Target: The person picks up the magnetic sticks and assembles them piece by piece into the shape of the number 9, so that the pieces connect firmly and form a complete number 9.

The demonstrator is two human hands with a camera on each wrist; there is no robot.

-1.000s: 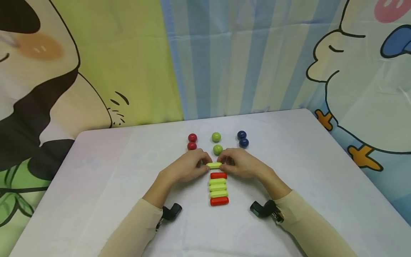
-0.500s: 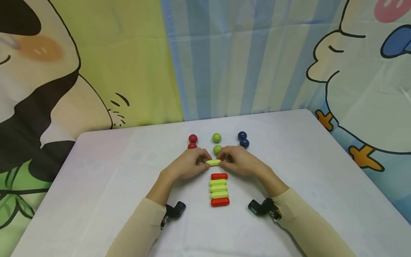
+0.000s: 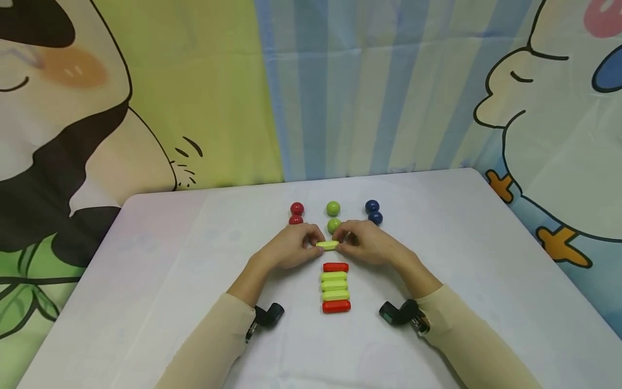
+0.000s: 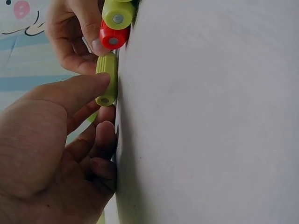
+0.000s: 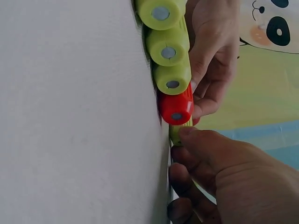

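Note:
A yellow-green magnetic rod (image 3: pixel 328 245) with metal end discs lies crosswise between my two hands. My left hand (image 3: pixel 291 247) pinches its left end; the left wrist view shows the thumb on the ribbed side of the rod (image 4: pixel 107 79). At the other end, my right hand (image 3: pixel 369 243) pinches the rod, seen partly behind a red rod (image 5: pixel 176 108) in the right wrist view. Nearer to me, a red rod (image 3: pixel 336 267), several yellow-green rods (image 3: pixel 334 286) and another red rod (image 3: pixel 336 307) lie side by side in a column.
Beyond the hands are two red balls (image 3: pixel 297 208), two green balls (image 3: pixel 332 208) and two dark blue balls (image 3: pixel 372 206). The nearer green ball (image 3: pixel 333 225) sits close to the right fingers. Everything is on a white-covered table (image 3: pixel 194 302) before a cartoon-printed curtain (image 3: pixel 218 108).
Both hands have shifted the pinched rod slightly away from me, widening its gap to the far red rod. The other rods and the balls stay put; the head view has turned a little.

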